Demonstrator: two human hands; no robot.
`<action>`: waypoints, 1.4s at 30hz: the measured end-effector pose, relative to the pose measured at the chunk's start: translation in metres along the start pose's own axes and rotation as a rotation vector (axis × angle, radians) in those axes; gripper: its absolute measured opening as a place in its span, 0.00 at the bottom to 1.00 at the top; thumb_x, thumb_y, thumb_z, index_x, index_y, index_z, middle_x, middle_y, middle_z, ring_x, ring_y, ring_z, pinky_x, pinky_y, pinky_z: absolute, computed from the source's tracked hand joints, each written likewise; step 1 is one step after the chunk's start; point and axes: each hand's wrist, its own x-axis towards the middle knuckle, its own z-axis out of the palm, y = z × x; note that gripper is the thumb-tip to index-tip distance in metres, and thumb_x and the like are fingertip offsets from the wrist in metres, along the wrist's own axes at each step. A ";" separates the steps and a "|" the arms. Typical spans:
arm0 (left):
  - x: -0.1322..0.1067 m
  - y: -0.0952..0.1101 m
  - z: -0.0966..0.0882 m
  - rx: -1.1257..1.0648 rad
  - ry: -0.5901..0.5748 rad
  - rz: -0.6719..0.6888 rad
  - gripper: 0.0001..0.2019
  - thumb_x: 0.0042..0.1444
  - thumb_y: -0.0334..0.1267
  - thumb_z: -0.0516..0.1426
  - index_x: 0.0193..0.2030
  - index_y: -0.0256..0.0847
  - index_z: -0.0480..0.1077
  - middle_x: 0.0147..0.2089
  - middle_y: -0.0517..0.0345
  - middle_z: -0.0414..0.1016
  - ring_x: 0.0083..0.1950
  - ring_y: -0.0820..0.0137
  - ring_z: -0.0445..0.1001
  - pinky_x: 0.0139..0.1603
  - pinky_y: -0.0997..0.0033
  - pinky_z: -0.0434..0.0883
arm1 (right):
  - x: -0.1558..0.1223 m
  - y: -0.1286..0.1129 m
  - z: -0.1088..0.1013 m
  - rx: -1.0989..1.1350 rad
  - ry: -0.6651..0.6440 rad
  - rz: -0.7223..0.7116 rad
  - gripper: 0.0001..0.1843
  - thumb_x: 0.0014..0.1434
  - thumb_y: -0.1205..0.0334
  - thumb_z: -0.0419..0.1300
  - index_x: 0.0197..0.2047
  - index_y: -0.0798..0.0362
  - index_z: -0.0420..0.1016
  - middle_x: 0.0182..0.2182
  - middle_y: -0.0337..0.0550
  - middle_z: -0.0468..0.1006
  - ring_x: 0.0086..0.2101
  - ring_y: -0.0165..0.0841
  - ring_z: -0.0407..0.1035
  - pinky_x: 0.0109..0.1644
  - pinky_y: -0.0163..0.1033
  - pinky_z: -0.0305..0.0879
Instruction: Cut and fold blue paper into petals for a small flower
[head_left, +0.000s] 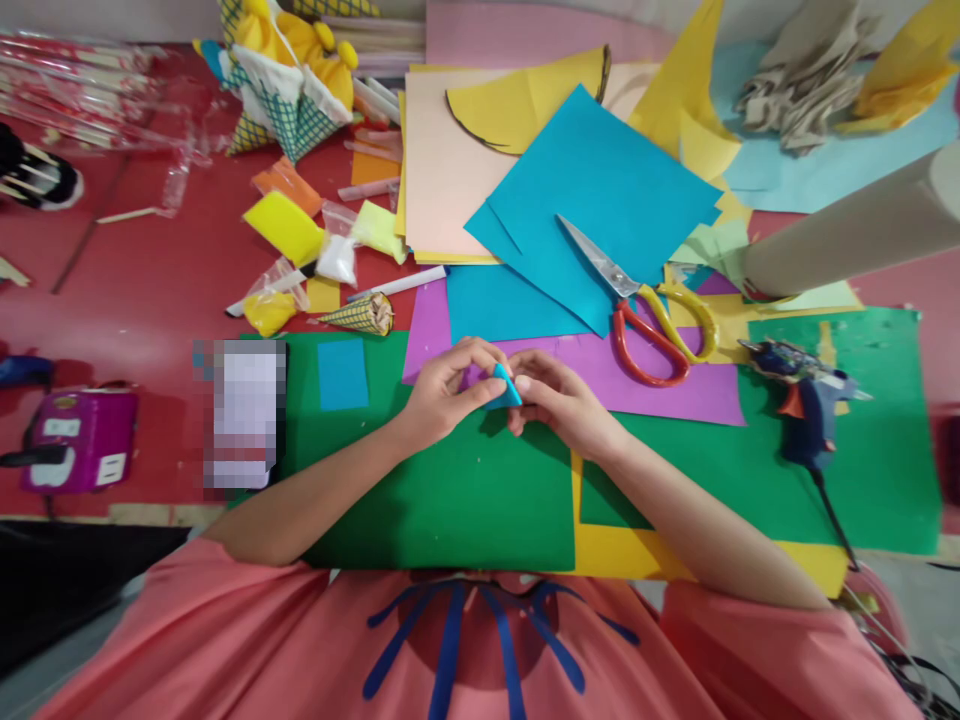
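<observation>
Between my two hands is a small folded piece of blue paper [506,386], held above the green sheet [442,490]. My left hand [457,385] pinches its left side between thumb and fingers. From the right, my right hand [559,395] grips the other edge, thumb pressed against the paper. A flat blue paper square [343,375] lies on the green sheet to the left. Scissors [626,290] with one red and one yellow handle rest, blades slightly apart, on blue sheets [577,190] and a purple sheet [675,390] beyond my right hand.
A phone-like device [247,415], blurred, lies left of my left forearm. A glue gun [814,420] with its cord sits at right, below a big paper tube [855,220]. A small patterned cone [364,314], a pen [405,283] and bagged clay [274,300] lie at upper left.
</observation>
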 end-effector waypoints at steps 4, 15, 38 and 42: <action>0.000 -0.001 0.000 0.154 0.092 0.021 0.06 0.55 0.38 0.60 0.30 0.41 0.68 0.36 0.58 0.74 0.41 0.70 0.72 0.46 0.65 0.67 | -0.006 0.001 0.003 -0.392 0.223 -0.320 0.12 0.57 0.54 0.61 0.41 0.51 0.71 0.41 0.42 0.75 0.22 0.21 0.68 0.22 0.30 0.68; -0.003 -0.002 0.003 0.318 0.075 0.149 0.06 0.54 0.36 0.61 0.38 0.42 0.70 0.40 0.57 0.76 0.45 0.70 0.74 0.48 0.67 0.70 | -0.005 0.006 -0.001 -0.575 0.300 -0.432 0.07 0.57 0.59 0.62 0.32 0.53 0.73 0.26 0.37 0.73 0.21 0.23 0.67 0.23 0.30 0.64; -0.002 0.002 0.002 0.346 0.146 0.107 0.04 0.56 0.35 0.59 0.37 0.42 0.75 0.36 0.59 0.79 0.39 0.72 0.76 0.41 0.73 0.72 | -0.003 0.000 -0.005 -0.475 0.225 -0.335 0.09 0.55 0.56 0.63 0.32 0.54 0.74 0.27 0.38 0.75 0.24 0.26 0.68 0.26 0.33 0.63; -0.002 0.004 0.003 0.291 0.155 0.038 0.04 0.56 0.38 0.59 0.35 0.42 0.75 0.35 0.59 0.80 0.38 0.73 0.77 0.39 0.74 0.72 | -0.003 -0.002 -0.005 -0.431 0.196 -0.332 0.07 0.56 0.58 0.62 0.31 0.53 0.74 0.25 0.38 0.73 0.23 0.26 0.67 0.25 0.32 0.62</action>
